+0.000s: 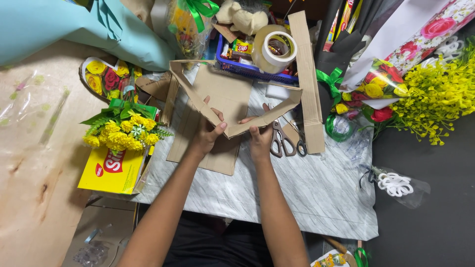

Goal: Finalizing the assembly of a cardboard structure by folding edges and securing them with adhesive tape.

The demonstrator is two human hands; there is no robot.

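Note:
Both of my hands hold a folded strip of brown cardboard (198,91) bent into a V shape above the marble-patterned table (316,188). My left hand (209,132) pinches the strip just left of its lower corner. My right hand (260,138) grips it just right of that corner, fingers closed over the edge. A flat brown cardboard sheet (225,99) lies on the table under the strip. Scissors (282,141) with dark handles lie right beside my right hand.
A roll of clear tape (274,49) sits on a blue basket (247,69) behind. A long cardboard strip (308,74) lies at right. Yellow artificial flowers (121,131) rest on a yellow box (111,170) at left. More bouquets (420,94) and wrapping paper crowd the right.

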